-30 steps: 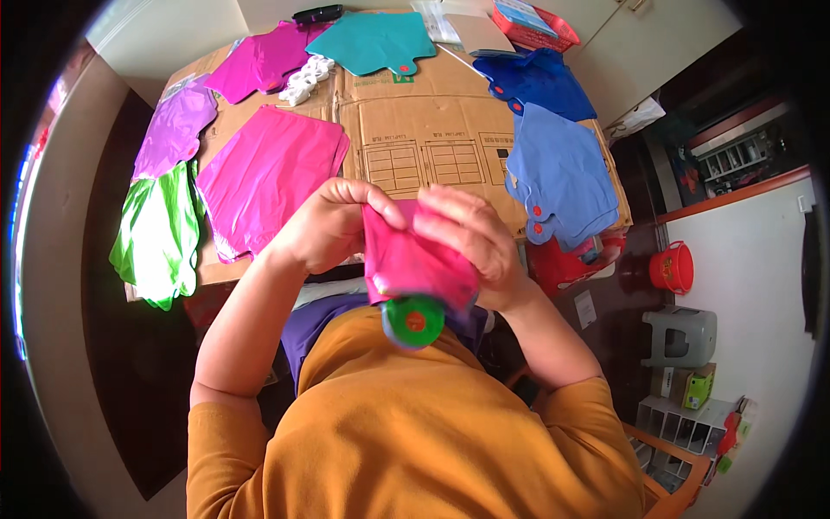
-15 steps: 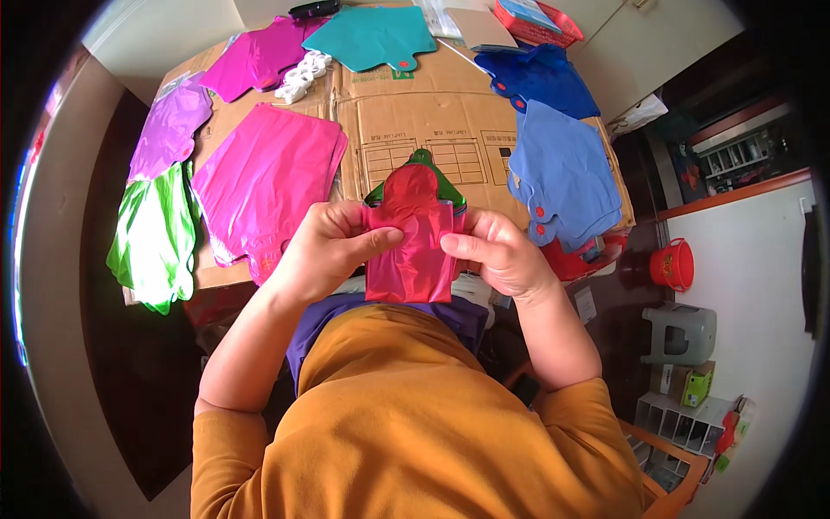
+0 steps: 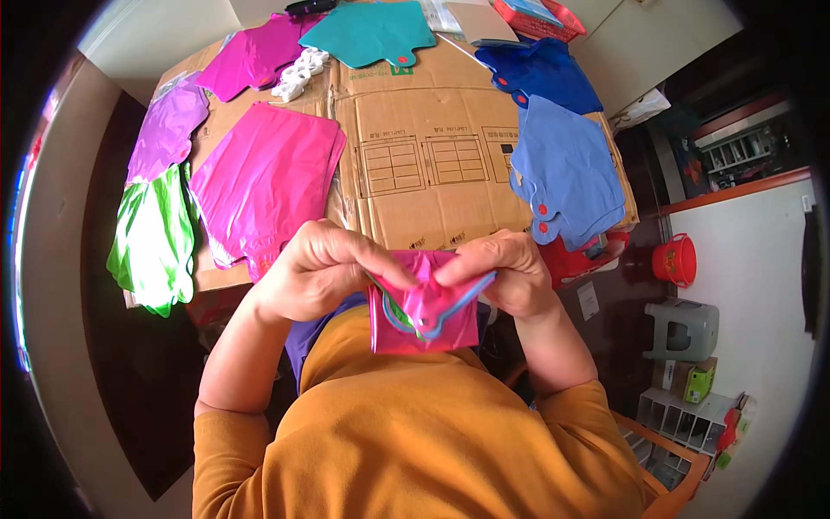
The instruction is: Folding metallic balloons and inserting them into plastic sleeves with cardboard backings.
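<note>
folded shiny pink sheet [image 3: 425, 303], blue-edged, creased, held in midair

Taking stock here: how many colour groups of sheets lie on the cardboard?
7: green, lilac, pink and magenta, left; teal, far middle; dark blue and light blue, right. Others may be hidden underneath.

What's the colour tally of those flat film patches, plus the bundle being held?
Bright pink shiny film patch: 1
Magenta tabbed film patch: 1
Light blue tabbed film patch: 1
Dark blue tabbed film patch: 1
Teal tabbed film patch: 1
Light purple shiny film patch: 1
Green shiny film patch: 1
Mainly pink folded film bundle: 1
Total: 8
</note>
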{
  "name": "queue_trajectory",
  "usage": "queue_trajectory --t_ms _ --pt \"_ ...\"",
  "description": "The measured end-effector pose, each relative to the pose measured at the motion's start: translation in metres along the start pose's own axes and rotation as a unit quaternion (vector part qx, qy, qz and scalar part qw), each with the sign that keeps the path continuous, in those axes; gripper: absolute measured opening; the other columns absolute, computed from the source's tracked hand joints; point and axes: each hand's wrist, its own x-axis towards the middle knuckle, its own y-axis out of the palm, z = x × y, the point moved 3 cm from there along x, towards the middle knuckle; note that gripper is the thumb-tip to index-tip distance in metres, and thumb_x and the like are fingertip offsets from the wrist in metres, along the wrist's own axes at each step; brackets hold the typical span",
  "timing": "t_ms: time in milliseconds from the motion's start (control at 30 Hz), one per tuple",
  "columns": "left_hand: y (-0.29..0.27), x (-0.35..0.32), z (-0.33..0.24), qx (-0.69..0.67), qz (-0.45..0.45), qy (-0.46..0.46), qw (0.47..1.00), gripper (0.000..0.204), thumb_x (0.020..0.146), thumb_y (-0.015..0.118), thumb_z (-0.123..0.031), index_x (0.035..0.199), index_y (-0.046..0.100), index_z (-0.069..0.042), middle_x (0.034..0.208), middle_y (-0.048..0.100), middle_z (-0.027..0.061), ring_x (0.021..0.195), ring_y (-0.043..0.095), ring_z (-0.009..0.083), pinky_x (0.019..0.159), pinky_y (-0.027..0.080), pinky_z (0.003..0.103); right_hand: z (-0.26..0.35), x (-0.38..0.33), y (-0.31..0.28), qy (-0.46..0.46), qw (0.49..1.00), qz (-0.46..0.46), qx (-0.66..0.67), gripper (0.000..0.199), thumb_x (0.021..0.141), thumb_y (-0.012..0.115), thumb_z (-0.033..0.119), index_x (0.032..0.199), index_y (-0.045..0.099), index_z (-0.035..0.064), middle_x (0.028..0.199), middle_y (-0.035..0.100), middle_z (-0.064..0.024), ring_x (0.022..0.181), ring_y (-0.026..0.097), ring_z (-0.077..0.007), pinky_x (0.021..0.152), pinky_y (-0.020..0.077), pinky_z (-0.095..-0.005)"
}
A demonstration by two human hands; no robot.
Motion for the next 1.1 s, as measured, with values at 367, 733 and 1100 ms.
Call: queue_trajectory --t_ms 367,733,1100 --pt "-0.008 0.000 0.040 -0.288 -0.131 -0.137 0.939 0.022 0.096 0.044 0.000 0.098 0.065 0.007 0.097 0.068 0.0192 0.090 0.069 0.0263 0.079 0.057 0.035 0.000 0.007 -0.002 -0.116 0.861 -0.017 -0.494 0.044 0.077 0.072 0.004 0.120 0.063 0.0047 0.113 0.067 -0.0060 0.101 0.063 -0.0148 0.085 0.0485 -0.0293" --pt "-0.006 -0.001 0.040 -0.033 -0.260 -0.170 0.950 0.022 0.095 0.059 -0.011 0.108 0.063 0.006 0.099 0.067 0.0078 0.084 0.065 0.0120 0.074 0.059 0.025 -0.030 0.005 -0.008 0.196 0.965 -0.174 0.005 0.019 0.088 0.070 0.019 0.096 0.068 0.0022 0.083 0.069 -0.0043 0.067 0.065 -0.0105 0.056 0.0482 -0.0216" --pt "-0.014 0.015 0.027 -0.073 -0.246 -0.120 0.959 0.043 0.094 0.057 0.000 0.135 0.045 0.000 0.099 0.069 0.0128 0.089 0.067 0.0166 0.079 0.058 0.029 -0.027 0.025 -0.021 0.163 0.973 -0.161 0.020 0.024 0.086 0.070 0.006 0.109 0.068 0.0001 0.098 0.071 -0.0039 0.084 0.063 -0.0090 0.077 0.0508 -0.0249"
